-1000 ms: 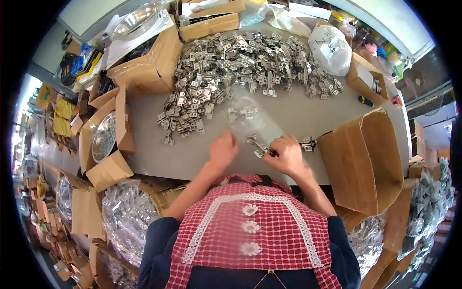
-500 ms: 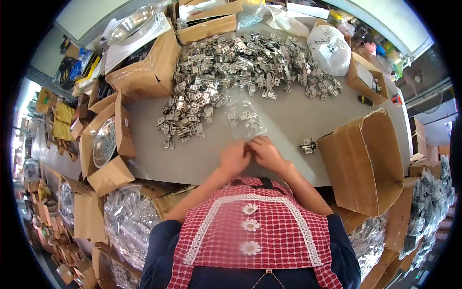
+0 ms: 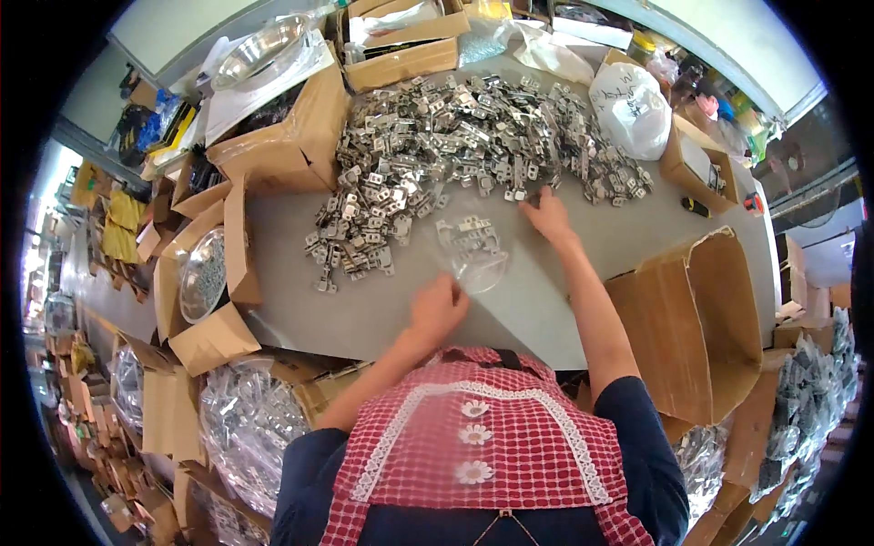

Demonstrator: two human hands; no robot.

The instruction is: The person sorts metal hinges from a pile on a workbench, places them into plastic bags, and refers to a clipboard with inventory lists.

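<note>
A large heap of metal cabinet hinges [image 3: 455,136] covers the far middle of the grey table. Between me and the heap lies a clear plastic bag [image 3: 482,264] with several hinges inside. My left hand [image 3: 439,309] is closed at the bag's near left edge, its fingers pinched on the plastic. My right hand [image 3: 550,218] reaches out to the heap's near edge. Its thumb stands apart from the fingers, and the fingertips are beside the closest hinges. Nothing shows in its grasp.
An open cardboard box [image 3: 687,318] leans at the table's right edge. Further cartons [image 3: 291,136] stand at the left, one holding a metal bowl [image 3: 205,273] of small parts. A white bag [image 3: 631,109] and a yellow-black tool [image 3: 696,207] lie at the far right.
My right hand has left the bag and moved forward and right to the heap. My left hand has drawn slightly back, staying by the bag. The hinge near the right box is now hidden.
</note>
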